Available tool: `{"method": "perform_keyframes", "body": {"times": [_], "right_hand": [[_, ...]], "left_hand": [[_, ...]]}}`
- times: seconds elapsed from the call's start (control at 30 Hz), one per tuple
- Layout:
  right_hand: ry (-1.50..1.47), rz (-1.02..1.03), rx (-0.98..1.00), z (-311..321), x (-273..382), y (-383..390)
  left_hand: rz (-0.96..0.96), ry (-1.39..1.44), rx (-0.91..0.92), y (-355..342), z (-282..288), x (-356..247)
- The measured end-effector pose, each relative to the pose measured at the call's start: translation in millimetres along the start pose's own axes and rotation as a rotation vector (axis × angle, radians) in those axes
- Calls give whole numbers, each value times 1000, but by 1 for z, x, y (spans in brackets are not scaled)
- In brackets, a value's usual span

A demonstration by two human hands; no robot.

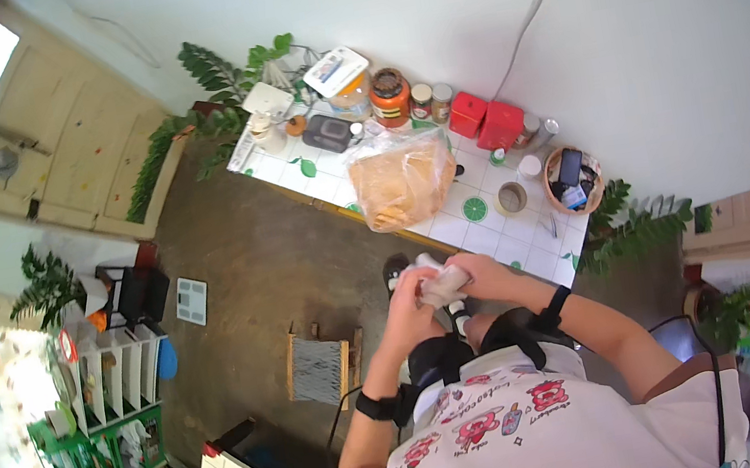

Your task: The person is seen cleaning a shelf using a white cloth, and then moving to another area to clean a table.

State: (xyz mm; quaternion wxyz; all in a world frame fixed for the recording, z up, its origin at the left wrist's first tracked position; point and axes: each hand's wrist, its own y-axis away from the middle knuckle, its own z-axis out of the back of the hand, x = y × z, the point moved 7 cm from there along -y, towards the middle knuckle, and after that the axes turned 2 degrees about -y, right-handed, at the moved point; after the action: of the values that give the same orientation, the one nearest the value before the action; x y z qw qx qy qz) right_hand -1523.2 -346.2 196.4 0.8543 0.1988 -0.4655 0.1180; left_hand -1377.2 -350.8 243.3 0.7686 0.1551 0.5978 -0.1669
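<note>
Both of my hands meet in front of my body, just short of the table's near edge. Between them is a crumpled white cloth (444,284), soft and thin; it could also be tissue. My left hand (407,306) has its fingers closed on the left side of it. On the other side my right hand (488,279) grips it too, fingers bent around the edge. Beyond the hands, a clear plastic bag with something tan inside (403,180) lies on the white tiled table (453,228), its near end overhanging the table's edge.
Along the wall stand an orange-red jar (390,98), red boxes (485,119) and a round basket (573,181) holding a phone. A cup (511,199) sits near the basket. On the floor are a woven-top stool (317,371) and a flat scale (192,301).
</note>
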Motion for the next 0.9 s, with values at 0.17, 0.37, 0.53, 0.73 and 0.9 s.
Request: {"method": "perform_keyframes", "body": {"times": [0.17, 0.37, 0.53, 0.73, 0.9], "right_hand": [[31, -180, -419, 38, -50, 2], [225, -655, -661, 20, -173, 7], [41, -769, -529, -11, -182, -38], [-313, -433, -527, -7, -154, -135], [29, -284, -644, 9, -141, -193]], "left_hand": [[110, -240, 242, -68, 21, 85], [265, -361, 435, -178, 24, 197], [28, -788, 472, -211, -4, 251], [388, -1047, 803, -216, 7, 258], [91, -984, 543, -206, 46, 242]]}}
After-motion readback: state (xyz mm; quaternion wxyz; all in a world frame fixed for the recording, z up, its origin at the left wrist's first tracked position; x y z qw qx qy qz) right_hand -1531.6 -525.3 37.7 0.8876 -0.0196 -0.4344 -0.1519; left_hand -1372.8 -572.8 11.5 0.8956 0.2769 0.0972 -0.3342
